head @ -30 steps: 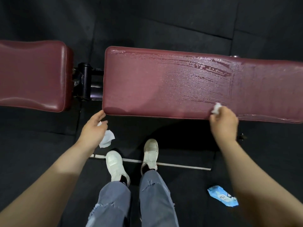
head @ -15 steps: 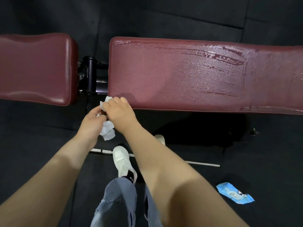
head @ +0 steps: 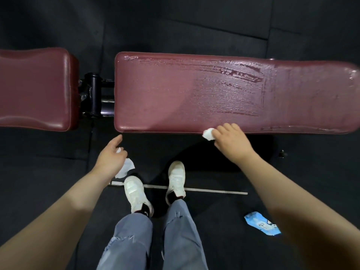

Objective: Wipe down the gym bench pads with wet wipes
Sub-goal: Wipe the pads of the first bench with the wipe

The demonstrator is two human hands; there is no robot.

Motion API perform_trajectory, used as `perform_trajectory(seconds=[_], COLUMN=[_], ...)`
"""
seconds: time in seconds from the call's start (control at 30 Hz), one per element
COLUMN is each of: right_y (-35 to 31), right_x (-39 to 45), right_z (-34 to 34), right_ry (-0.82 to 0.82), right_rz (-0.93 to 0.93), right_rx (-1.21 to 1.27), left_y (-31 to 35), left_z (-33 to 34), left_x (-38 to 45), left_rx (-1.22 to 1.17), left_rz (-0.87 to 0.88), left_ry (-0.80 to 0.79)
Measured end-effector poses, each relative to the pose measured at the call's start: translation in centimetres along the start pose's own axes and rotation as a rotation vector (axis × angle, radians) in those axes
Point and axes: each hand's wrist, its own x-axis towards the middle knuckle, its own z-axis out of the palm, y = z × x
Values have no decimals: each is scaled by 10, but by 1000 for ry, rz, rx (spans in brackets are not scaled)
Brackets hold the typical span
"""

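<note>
The long maroon bench pad [head: 175, 90] runs across the view, with wet streaks over its right half. A shorter maroon seat pad [head: 33, 88] lies to its left across a gap. My right hand [head: 231, 141] is at the long pad's near edge, shut on a bunched white wet wipe [head: 208, 134] that touches the edge. My left hand [head: 111, 156] hangs below the pad's near left corner, holding a loose white wipe [head: 125, 168] that dangles under the palm.
A black metal hinge post [head: 93, 94] joins the two pads. A blue wipes packet [head: 262, 225] lies on the black rubber floor [head: 224, 221] at the lower right. My white shoes [head: 134, 191] stand by a thin metal floor strip [head: 214, 190].
My right hand swept left along the near edge to meet my left hand, then moved back right to the pad's middle edge with a bunched wipe. The left hand stayed low.
</note>
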Motion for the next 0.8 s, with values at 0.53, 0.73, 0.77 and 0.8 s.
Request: perform_trajectory(seconds=[0.53,0.73,0.77,0.8], right_y=[43,103,124,146], right_x=[-41,46,71,95], right_z=[-3,-8,-14,-20], right_ry=[45,173,189,195], right_rz=[824,815,821,830], right_rx=[493,476,472,467], left_y=[43,56,56,55], left_z=[62,76,74,72], left_x=[-8,-7,-7,-8], left_rx=[318,432,458,486], left_rz=[29,-31,-15,9], left_ry=[210,255,270,281])
